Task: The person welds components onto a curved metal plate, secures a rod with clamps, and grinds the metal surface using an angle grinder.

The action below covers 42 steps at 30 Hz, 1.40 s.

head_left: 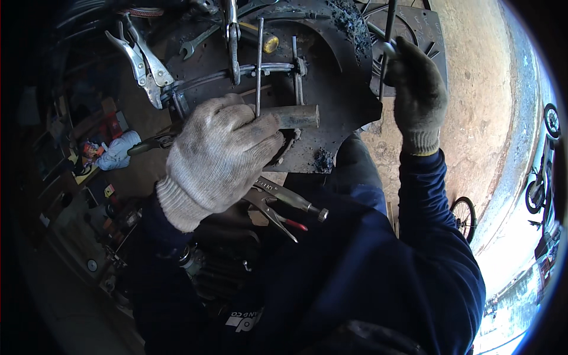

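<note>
My left hand (222, 154), in a pale knit glove, is closed around a short, thick metal cylinder (302, 116) over the metal plate (328, 127). A thin steel rod (259, 65) rises right beside its fingers; whether they touch it is hard to tell. To the right, my gloved right hand (417, 94) is closed on a long dark rod (389, 26) near the plate's edge. Beyond my left hand, locking pliers (233, 50) are at a curved metal bar (216, 78). A second upright rod (296, 71) stands at this bar's right end.
Other locking pliers (139, 62) stand at the bar's left end, and another pair (284, 204) is below the plate's near edge. A wrench (198, 42) and a yellow-ended handle (270, 44) lie at the back. Dark debris (352, 26) covers the far plate. Bicycle wheels (463, 218) show far right.
</note>
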Each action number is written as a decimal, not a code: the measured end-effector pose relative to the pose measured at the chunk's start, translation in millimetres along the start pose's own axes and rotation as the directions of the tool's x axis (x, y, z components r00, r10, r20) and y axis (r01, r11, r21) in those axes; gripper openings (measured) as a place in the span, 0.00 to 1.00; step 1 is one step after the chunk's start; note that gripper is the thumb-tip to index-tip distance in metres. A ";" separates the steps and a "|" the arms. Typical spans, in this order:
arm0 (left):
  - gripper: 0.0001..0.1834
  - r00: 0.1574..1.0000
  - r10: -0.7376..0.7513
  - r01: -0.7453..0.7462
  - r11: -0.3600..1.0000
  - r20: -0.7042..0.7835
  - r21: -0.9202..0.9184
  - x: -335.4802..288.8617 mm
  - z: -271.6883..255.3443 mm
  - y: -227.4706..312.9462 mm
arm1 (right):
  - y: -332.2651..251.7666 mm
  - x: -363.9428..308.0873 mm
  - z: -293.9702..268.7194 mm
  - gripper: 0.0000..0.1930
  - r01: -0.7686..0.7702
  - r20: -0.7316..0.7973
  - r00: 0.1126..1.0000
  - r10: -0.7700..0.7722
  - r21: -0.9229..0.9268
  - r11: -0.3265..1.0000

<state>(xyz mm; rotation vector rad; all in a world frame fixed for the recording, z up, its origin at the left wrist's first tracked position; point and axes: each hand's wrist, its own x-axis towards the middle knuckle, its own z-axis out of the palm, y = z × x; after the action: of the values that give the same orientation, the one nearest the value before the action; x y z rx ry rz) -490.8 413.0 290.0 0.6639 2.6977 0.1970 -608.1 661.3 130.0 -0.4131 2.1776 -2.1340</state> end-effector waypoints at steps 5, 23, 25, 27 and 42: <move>0.19 0.982 -0.158 0.149 0.985 -0.104 -0.085 -3.4 12.7 10.1 | 52.3 6.7 -52.1 0.15 -0.144 -0.186 0.973 0.139 -0.014 0.989; 0.21 0.967 -0.168 0.129 0.971 -0.192 -0.201 28.6 -28.5 55.4 | 140.5 26.7 -125.5 0.20 -0.350 -0.290 0.915 0.280 -0.232 0.908; 0.20 0.978 -0.082 0.067 0.994 -0.189 -0.081 31.2 -33.6 64.5 | 55.9 -7.5 -97.2 0.18 -0.379 -0.129 0.911 0.390 0.103 0.919; 0.19 0.986 0.001 0.003 1.000 -0.167 0.027 39.2 -38.0 73.8 | 0.9 -35.1 -78.2 0.18 -0.426 0.066 0.904 0.422 0.221 0.877; 0.14 0.964 0.241 -0.232 0.969 -0.115 0.085 70.9 -26.3 64.3 | -42.5 -23.6 -86.3 0.13 -0.501 0.384 0.846 0.370 0.334 0.799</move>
<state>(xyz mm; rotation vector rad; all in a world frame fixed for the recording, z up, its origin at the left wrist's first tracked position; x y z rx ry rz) -532.0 501.7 306.7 1.0295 2.7484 0.2095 -599.2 750.6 171.9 -0.1546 1.4107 -2.0271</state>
